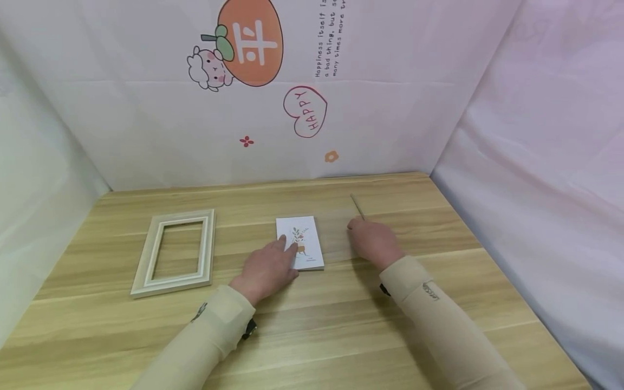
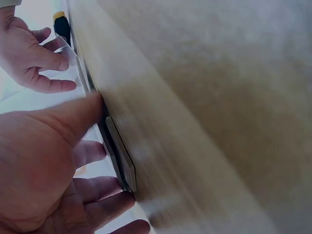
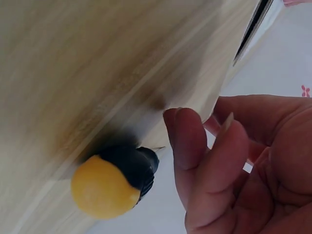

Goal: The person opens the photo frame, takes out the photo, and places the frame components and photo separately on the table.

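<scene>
My left hand [image 1: 267,268] grips a thin white picture board [image 1: 308,238] with a potted-plant drawing on it. Two of its fingers lie over the left side, and the thumb is at the near edge. Seen edge-on in the left wrist view, the board has a dark underside and a flat grey stand [image 2: 123,158] below it. To the right, my right hand [image 1: 374,241] pinches a clear sheet [image 2: 73,54] by its edge. Beside that hand a screwdriver [image 3: 109,185] with a yellow and black handle lies on the table; only its shaft shows in the head view.
A cream picture frame [image 1: 207,249], open in the middle, lies on the left of the wooden table [image 1: 302,336]. Behind the table's far edge hangs a white printed cloth [image 1: 390,108], and pale cloth walls stand at both sides.
</scene>
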`<action>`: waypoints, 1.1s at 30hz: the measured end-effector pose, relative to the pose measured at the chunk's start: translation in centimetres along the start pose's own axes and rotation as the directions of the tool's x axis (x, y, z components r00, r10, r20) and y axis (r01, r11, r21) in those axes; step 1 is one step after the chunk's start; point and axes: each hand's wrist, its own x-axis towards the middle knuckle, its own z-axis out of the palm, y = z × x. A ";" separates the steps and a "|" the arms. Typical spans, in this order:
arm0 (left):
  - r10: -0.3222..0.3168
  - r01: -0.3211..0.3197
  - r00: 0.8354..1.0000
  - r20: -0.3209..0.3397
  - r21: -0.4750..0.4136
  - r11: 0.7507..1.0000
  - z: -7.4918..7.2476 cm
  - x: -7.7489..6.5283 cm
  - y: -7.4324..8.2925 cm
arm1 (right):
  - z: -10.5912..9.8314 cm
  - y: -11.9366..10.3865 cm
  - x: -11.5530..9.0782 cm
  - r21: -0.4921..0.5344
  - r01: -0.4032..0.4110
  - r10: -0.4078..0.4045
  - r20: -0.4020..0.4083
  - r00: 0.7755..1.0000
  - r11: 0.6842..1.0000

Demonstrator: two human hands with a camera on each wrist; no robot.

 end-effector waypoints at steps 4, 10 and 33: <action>-0.013 0.013 1.000 -0.004 0.019 1.000 -0.1 0.0 0.1 | 0.3 -0.4 -0.1 -0.031 0.019 -0.019 -0.020 1.000 0.999; -0.025 0.025 1.000 -0.005 0.037 0.999 -0.3 -0.3 0.2 | 0.7 -0.7 -0.1 -0.054 0.024 -0.025 -0.018 1.000 0.998; -0.012 0.014 0.998 -0.059 0.035 0.999 -0.1 -0.3 0.3 | 2.5 -3.5 0.4 -0.006 0.099 -0.099 -0.009 0.995 0.995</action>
